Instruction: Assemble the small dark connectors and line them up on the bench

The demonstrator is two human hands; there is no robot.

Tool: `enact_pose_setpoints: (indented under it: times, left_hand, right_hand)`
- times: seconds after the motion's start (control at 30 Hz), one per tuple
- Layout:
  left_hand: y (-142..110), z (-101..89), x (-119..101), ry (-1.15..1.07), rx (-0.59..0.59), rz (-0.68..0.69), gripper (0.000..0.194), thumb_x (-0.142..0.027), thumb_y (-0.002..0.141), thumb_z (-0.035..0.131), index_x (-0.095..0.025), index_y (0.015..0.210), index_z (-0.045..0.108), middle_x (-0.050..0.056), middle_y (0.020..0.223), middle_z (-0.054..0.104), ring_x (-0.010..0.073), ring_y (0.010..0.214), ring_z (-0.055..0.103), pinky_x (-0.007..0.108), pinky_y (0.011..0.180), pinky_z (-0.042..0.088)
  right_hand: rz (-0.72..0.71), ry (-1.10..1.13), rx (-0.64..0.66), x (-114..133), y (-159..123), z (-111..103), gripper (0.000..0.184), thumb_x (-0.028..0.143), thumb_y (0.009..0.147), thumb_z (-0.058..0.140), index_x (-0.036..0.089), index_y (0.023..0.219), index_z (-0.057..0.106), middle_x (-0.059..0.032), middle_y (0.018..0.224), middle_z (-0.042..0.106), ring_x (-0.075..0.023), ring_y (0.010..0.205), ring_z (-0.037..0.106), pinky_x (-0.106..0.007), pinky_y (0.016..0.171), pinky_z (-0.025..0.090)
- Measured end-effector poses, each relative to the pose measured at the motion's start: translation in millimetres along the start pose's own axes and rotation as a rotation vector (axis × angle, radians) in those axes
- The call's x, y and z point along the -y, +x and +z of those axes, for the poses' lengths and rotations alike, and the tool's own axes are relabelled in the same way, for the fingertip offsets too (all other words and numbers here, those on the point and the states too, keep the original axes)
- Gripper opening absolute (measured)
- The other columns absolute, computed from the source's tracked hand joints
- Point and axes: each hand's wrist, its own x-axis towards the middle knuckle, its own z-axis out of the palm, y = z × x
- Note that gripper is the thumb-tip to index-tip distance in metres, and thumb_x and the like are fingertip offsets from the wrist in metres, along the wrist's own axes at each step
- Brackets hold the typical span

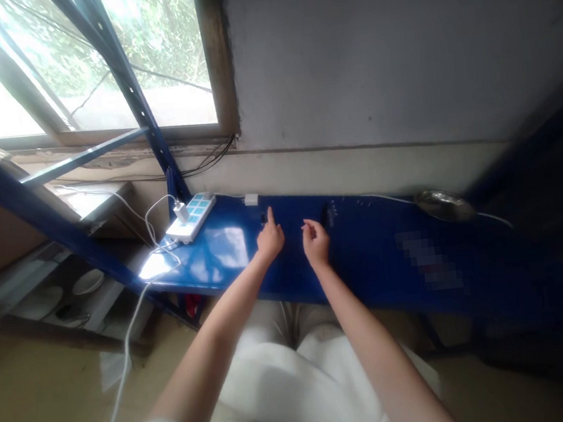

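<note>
My left hand (270, 240) is over the blue tabletop (298, 273), its index finger stretched forward and its other fingers curled in. Just beside that index finger is a small dark piece (263, 218); whether the hand grips it is unclear. A short gap to the right, my right hand (317, 239) is closed, with thumb and fingertips together. Anything between them is too small to make out. Close behind the right hand lies a black object (325, 213), with several tiny light pieces (333, 213) next to it.
At the table's left end lies a white power strip (192, 219) with a plugged-in charger (181, 212) and trailing white cable (126, 348). A white adapter (251, 200) sits at the back edge. Far right stands a shiny metal bowl (444, 204). Blue rack posts (130, 86) rise at left.
</note>
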Motion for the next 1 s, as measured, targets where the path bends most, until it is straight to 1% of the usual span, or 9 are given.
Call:
enact_pose_setpoints:
  times: [0.2,0.33,0.43,0.5,0.63,0.77,0.83,0.9,1.0]
  left_hand:
    - [19,0.2,-6,0.157,0.09,-0.102,0.064,-0.011,0.074,0.048,-0.014,0.135,0.032,0.018,0.088,0.064,0.0254,0.083,0.062,0.035,0.079,0.041]
    - [26,-0.2,-8,0.266,0.117,-0.1,0.065,-0.003,0.07,0.047,-0.012,0.134,0.034,0.02,0.097,0.062,0.0259,0.087,0.061,0.034,0.079,0.042]
    - [31,-1.2,-4,0.371,0.12,-0.016,0.051,-0.001,0.074,0.041,-0.011,0.124,0.045,0.022,0.108,0.058,0.025,0.091,0.06,0.032,0.079,0.042]
    - [34,-1.6,0,0.366,0.101,0.037,0.036,-0.002,0.076,0.041,-0.011,0.109,0.054,0.019,0.101,0.06,0.0238,0.09,0.06,0.03,0.078,0.043]
    - [37,1.2,7,0.114,0.045,0.067,0.015,-0.009,0.077,0.048,-0.013,0.086,0.059,0.012,0.081,0.063,0.0202,0.075,0.061,0.028,0.07,0.045]
    - [24,7.6,10,-0.395,0.135,0.003,0.016,-0.017,0.082,0.045,-0.013,0.093,0.056,0.005,0.073,0.062,0.0095,0.046,0.054,0.023,0.051,0.043]
    - [12,10.0,11,-0.624,0.19,-0.011,0.018,-0.022,0.082,0.048,-0.013,0.097,0.055,0.005,0.075,0.063,0.0067,0.042,0.052,0.02,0.045,0.039]
    - [0,10.9,13,-0.767,0.222,-0.022,0.02,-0.025,0.081,0.051,-0.013,0.097,0.054,0.005,0.077,0.063,0.0061,0.042,0.053,0.018,0.042,0.035]
    - [-14,10.0,15,-0.854,0.258,-0.032,0.024,-0.029,0.079,0.055,-0.012,0.096,0.054,0.006,0.078,0.064,0.0066,0.043,0.055,0.016,0.04,0.033]
  right_hand:
    - [-0.068,-0.058,-0.009,-6,-5,3,0.035,0.035,0.087,0.031,0.015,0.101,0.058,-0.0109,0.095,0.063,-0.0158,0.083,0.06,-0.028,0.077,0.048]
    - [-0.1,-0.063,-0.003,-8,-7,3,0.035,0.035,0.086,0.032,0.015,0.099,0.058,-0.0114,0.095,0.064,-0.0163,0.084,0.06,-0.029,0.08,0.048]
    - [-0.119,-0.061,-0.005,-7,-8,3,0.035,0.035,0.086,0.032,0.015,0.097,0.058,-0.0117,0.094,0.064,-0.0161,0.083,0.06,-0.028,0.079,0.048]
    - [-0.126,-0.062,-0.009,-7,-8,3,0.034,0.035,0.086,0.032,0.015,0.096,0.058,-0.0114,0.093,0.064,-0.016,0.083,0.06,-0.028,0.079,0.048]
    - [-0.157,-0.032,-0.044,-10,-7,6,0.034,0.037,0.086,0.034,0.015,0.095,0.058,-0.0114,0.09,0.063,-0.017,0.081,0.059,-0.03,0.077,0.048]
    - [-0.125,-0.004,-0.088,-18,-5,12,0.038,0.042,0.085,0.037,0.013,0.102,0.055,-0.0128,0.09,0.062,-0.0174,0.077,0.058,-0.031,0.073,0.047]
    - [-0.093,-0.008,-0.076,-22,-3,14,0.041,0.044,0.087,0.033,0.013,0.102,0.054,-0.0128,0.091,0.062,-0.0178,0.078,0.058,-0.032,0.073,0.046]
    - [-0.079,-0.034,-0.029,-26,-2,15,0.043,0.045,0.088,0.026,0.014,0.096,0.055,-0.0117,0.085,0.063,-0.0185,0.077,0.058,-0.032,0.073,0.045]
    - [-0.078,-0.104,0.042,-27,-2,14,0.046,0.046,0.089,0.021,0.016,0.084,0.055,-0.0096,0.074,0.062,-0.0189,0.07,0.057,-0.031,0.069,0.043]
